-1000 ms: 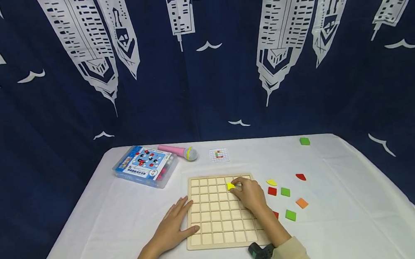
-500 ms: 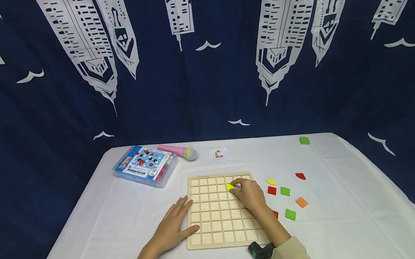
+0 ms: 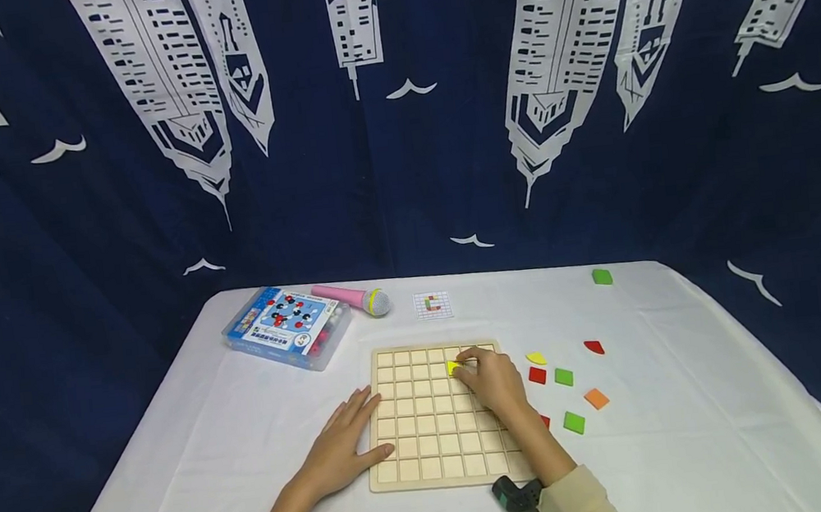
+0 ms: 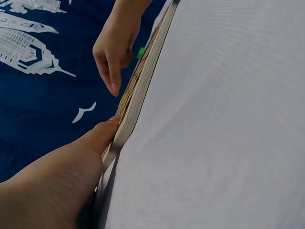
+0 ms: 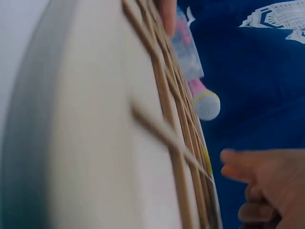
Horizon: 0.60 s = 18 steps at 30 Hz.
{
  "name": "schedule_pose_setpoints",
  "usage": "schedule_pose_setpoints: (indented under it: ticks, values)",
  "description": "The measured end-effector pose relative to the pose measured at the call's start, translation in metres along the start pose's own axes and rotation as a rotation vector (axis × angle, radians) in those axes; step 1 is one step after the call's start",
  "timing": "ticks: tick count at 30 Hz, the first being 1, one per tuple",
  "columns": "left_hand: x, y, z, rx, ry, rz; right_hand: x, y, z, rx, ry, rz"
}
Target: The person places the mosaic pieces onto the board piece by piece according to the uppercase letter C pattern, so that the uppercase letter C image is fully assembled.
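A wooden grid board [image 3: 427, 425] lies on the white table. At its left edge rests my left hand [image 3: 341, 442], fingers spread, the thumb lying over the rim; the left wrist view shows that thumb [image 4: 102, 133] against the board's side. A small yellow tile [image 3: 453, 368] sits in a cell of the upper rows, partly covered by my right hand [image 3: 493, 381]. Bent thumb and index finger of that hand hover beside the tile. In the right wrist view a narrow gap shows between the fingertips [image 5: 228, 157] and the yellow tile [image 5: 207, 160].
Right of the board lie loose tiles: yellow [image 3: 536, 358], red [image 3: 537, 376], green [image 3: 564, 377], orange [image 3: 597, 399] and others. Behind are a pattern card [image 3: 433, 306], a pink microphone [image 3: 355, 297] and a plastic box [image 3: 287, 330]. A black device [image 3: 517, 495] stands by the right wrist.
The yellow tile, earlier pinched and tilted between my right thumb and index finger, now lies flatter in its cell, the fingertips slightly off it. My left hand has stayed put.
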<state>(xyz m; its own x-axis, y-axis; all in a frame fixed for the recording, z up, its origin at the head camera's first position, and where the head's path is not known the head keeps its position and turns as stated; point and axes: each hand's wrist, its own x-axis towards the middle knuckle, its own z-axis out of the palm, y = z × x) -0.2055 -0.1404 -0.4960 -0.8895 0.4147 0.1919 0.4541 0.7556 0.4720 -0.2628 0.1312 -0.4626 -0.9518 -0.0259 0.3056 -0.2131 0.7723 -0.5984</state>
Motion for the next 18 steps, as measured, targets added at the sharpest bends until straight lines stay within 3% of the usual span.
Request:
schedule_pose_setpoints:
  ticks: [8, 13, 18]
  values:
    - [0.001, 0.002, 0.003, 0.043, 0.04, 0.024, -0.005, 0.015, -0.044, -0.05, 0.06, -0.016]
    - [0.001, 0.005, 0.005, 0.062, 0.046, 0.022, -0.011, 0.041, -0.07, -0.072, 0.079, 0.044]
    - [0.002, 0.007, 0.005, 0.06, 0.032, 0.02, -0.02, 0.067, -0.079, -0.076, 0.047, 0.067]
